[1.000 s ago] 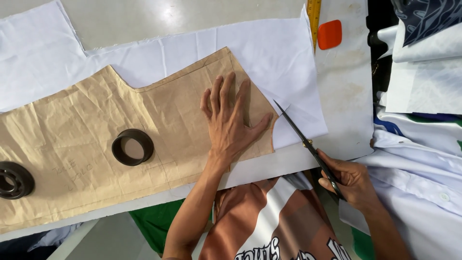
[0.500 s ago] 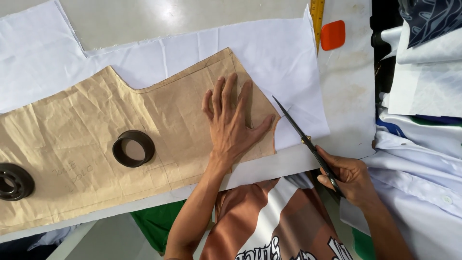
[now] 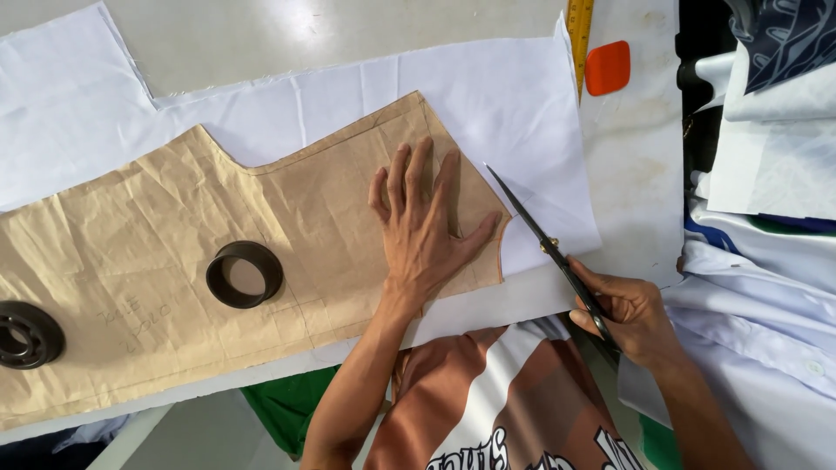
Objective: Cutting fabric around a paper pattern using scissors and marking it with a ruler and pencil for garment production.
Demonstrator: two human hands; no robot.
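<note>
My left hand (image 3: 427, 228) lies flat, fingers spread, on the right end of a brown paper pattern (image 3: 157, 261). The pattern rests on white fabric (image 3: 488, 96) spread over the table. My right hand (image 3: 631, 315) grips black scissors (image 3: 544, 244) at the handles. The blades run along the pattern's right edge, their tip in the white fabric just right of my left thumb. Two dark ring weights, one (image 3: 245, 274) mid-pattern and one (image 3: 26, 334) at the far left, sit on the paper.
An orange block (image 3: 608, 67) and a yellow ruler (image 3: 578, 35) lie at the top right. Folded white and dark fabrics (image 3: 766, 174) are stacked along the right side. The pale tabletop (image 3: 261, 35) shows beyond the cloth. My brown and white shirt (image 3: 488, 409) is at the bottom.
The scissors and my right hand have shifted slightly along the pattern's right edge. My left hand stays pressed on the paper.
</note>
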